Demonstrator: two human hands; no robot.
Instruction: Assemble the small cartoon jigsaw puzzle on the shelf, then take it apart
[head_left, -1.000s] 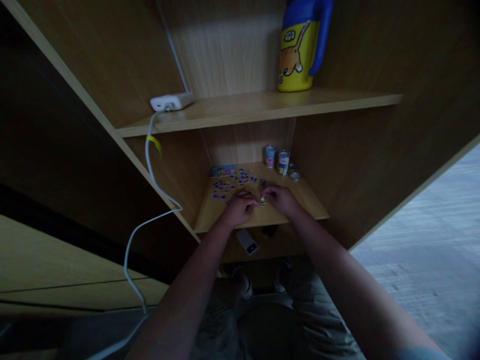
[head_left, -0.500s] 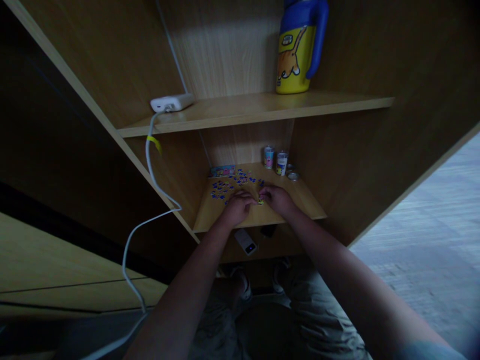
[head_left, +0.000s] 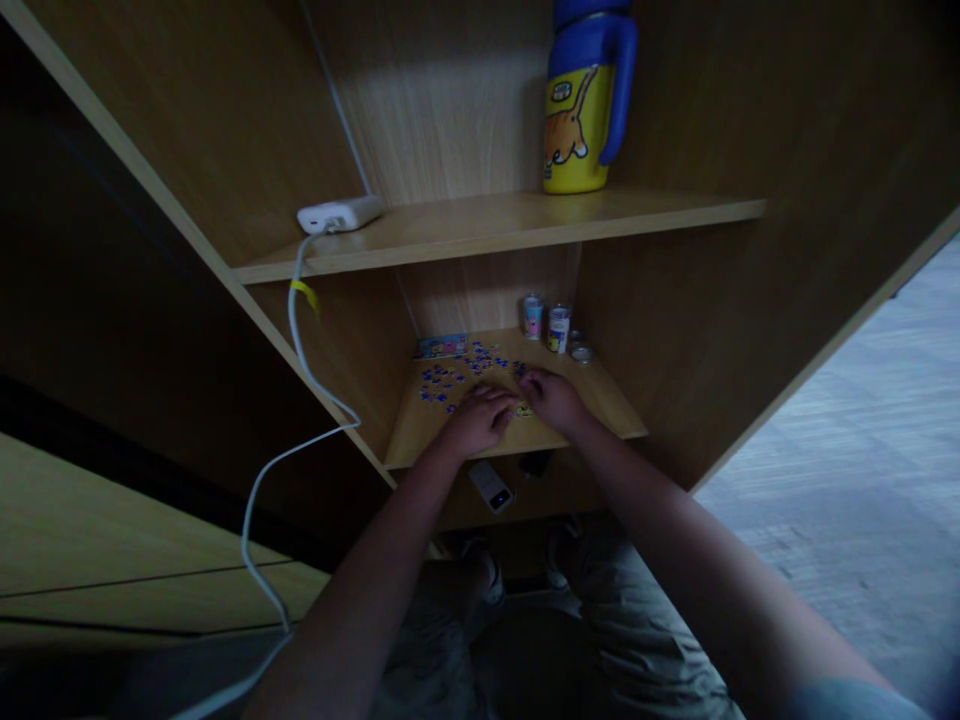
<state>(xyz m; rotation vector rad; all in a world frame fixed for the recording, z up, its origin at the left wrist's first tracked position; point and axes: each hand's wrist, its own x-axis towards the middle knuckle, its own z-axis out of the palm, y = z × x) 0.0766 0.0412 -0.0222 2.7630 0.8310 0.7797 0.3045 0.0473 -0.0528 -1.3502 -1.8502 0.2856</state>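
Small jigsaw puzzle pieces (head_left: 441, 377), mostly blue, lie scattered on the lower shelf board. My left hand (head_left: 478, 418) rests low over the board, its fingers stretched toward a small yellow joined patch of puzzle pieces (head_left: 523, 410). Just beyond that patch, my right hand (head_left: 551, 398) has its fingers curled and pinched together; whatever lies between the fingertips is too small and dark to make out. A few blue pieces (head_left: 519, 368) lie close by those fingertips. Part of the board is hidden under both hands.
Two small printed cans (head_left: 533, 317) (head_left: 558, 329) and round metal lids (head_left: 581, 354) stand at the back right. A colourful flat card (head_left: 442, 346) lies at the back left. Above, the upper shelf (head_left: 465, 226) holds a blue-yellow mug (head_left: 577, 120) and a white charger (head_left: 341, 214) with a hanging cable.
My right hand has drawn slightly away from the yellow patch, leaving more of it visible. My left hand has barely moved. The whole view has shifted a little.
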